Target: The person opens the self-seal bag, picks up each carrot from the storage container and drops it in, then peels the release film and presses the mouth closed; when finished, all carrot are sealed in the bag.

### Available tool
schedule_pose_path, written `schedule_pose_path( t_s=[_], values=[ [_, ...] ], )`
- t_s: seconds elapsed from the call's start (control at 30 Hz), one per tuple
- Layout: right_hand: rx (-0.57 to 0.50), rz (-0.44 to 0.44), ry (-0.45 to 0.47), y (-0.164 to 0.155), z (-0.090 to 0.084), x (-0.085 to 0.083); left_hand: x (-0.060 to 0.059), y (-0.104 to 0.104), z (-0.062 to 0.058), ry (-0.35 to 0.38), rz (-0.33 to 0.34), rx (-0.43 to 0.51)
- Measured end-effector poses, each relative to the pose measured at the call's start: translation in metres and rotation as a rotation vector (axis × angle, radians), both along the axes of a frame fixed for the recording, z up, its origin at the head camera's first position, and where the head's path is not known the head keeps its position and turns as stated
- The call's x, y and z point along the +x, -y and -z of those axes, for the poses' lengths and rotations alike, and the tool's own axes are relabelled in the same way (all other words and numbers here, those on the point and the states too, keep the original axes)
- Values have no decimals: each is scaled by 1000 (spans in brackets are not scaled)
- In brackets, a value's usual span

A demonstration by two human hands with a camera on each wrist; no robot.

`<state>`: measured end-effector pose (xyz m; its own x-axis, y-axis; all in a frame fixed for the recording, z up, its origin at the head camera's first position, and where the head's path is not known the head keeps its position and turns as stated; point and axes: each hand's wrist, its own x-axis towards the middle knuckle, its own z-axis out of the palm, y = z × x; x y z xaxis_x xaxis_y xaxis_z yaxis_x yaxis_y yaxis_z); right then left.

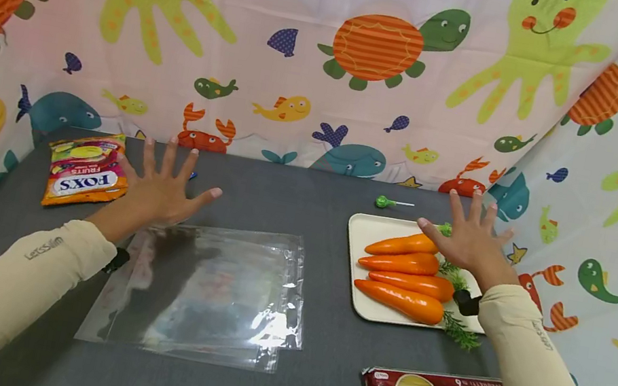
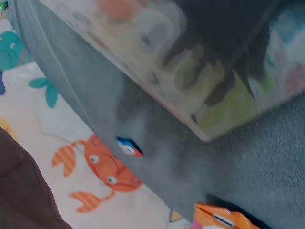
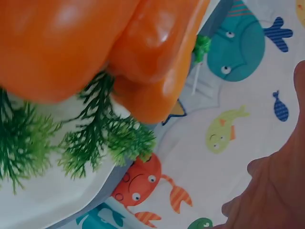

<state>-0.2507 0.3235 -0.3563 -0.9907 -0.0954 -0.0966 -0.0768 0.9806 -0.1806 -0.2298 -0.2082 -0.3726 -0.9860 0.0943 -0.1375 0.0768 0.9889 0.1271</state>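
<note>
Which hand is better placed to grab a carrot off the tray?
Right, probably. The right hand hovers open over the tray, right above the carrots. The left hand is spread by the clear bags, well across the table.

Grey table surface (image 2: 248,157) runs diagonally across the view. A clear plastic bag (image 2: 200,62) lies on it at upper right, its edge sharp against the grey, with blurred reflections and a dark hand-shaped shadow on its film. A small blue, white and red wrapped item (image 2: 128,146) sits near the table's edge. An orange packet corner (image 2: 217,218) shows at the bottom. The patterned cloth (image 2: 95,167) with an orange crab hangs beyond the table.
</note>
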Motion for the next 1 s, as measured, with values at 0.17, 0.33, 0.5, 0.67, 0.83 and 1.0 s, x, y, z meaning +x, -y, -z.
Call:
schedule_pose_path(
  t_s=[0.17,0.33,0.5,0.67,0.83,1.0],
  values=[
    [-119,-114,-30,6,-2,5,7,-14,1,-16,46,1],
    [-188,-157,-18,20,-6,14,15,-30,-3,-13,151,46],
    [-218,-176,13,40,-8,22,27,-40,-1,-17,253,112],
    [-251,-263,8,64,-7,31,42,-45,7,-36,358,216],
    [-287,-371,-26,81,-4,45,54,-55,15,-2,436,311],
    [-336,-476,-67,95,4,55,63,-61,20,62,489,347]
  ],
)
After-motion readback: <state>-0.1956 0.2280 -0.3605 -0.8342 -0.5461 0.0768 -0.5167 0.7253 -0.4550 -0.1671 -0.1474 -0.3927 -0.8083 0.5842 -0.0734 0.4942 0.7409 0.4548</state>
